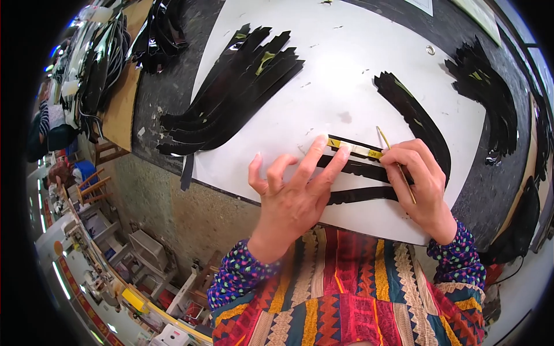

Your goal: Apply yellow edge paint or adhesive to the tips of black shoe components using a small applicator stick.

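My left hand [295, 202] lies spread over the white sheet [337, 75]. Two of its fingertips press a short piece of yellow-and-white measuring tape [358, 148] onto a narrow black strip. My right hand [419, 187] is closed around a thin yellowish stick [381, 136], which slants across the fingers at the tape's right end. Whether its tip is pointed I cannot tell. Just nearer to me lie a black strip with a notched edge [366, 169] and another curved black strip [366, 195], both partly covered by my hands.
A fanned bundle of glossy black strips [242, 86] lies at the left, with a smaller bundle [490, 98] at the far right. Curved black strips [418, 109] lie beyond my right hand. A metal ring [430, 50] sits near the sheet's far edge. Wooden stools [95, 187] stand at left.
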A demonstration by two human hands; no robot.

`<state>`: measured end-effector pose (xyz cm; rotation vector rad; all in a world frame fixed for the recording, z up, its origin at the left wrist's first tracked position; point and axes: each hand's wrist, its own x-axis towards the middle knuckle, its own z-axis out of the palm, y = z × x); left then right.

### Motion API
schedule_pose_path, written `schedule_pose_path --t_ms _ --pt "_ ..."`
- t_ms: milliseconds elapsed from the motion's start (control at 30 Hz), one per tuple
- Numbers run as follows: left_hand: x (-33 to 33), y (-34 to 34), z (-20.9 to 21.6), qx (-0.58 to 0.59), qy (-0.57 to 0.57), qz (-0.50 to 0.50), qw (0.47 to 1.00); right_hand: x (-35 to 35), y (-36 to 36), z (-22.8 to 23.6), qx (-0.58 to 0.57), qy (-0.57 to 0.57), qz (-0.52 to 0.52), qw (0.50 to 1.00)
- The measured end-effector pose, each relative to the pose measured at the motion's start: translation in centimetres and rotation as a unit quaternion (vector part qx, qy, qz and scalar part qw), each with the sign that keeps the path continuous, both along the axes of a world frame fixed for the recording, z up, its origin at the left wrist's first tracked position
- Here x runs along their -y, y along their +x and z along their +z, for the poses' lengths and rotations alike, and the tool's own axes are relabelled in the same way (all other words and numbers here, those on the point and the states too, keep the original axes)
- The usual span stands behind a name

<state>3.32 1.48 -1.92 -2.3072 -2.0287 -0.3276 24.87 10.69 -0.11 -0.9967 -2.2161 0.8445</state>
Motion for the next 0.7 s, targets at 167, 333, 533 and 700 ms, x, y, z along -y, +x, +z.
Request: schedule_pose_path --t_ms 167,333,533,700 --pt "-0.1 0.2 -0.3 0.028 0.013 -0.002 1.0 0.1 0.0 0.0 0.008 0.009 0.001 1.0" --pt "-0.1 0.3 -0.3 0.043 0.023 0.007 0.999 -0.1 0.0 0.6 0.029 0.006 -0.005 1.0" --pt "-0.2 0.3 -0.9 0.057 0.041 0.015 0.997 -0.3 -1.8 2.6 -0.019 -0.01 0.021 1.0" --pt "-0.1 0.6 -1.1 0.064 0.056 0.018 0.996 -0.5 -3.3 1.2 -0.097 -0.142 0.066 0.983"
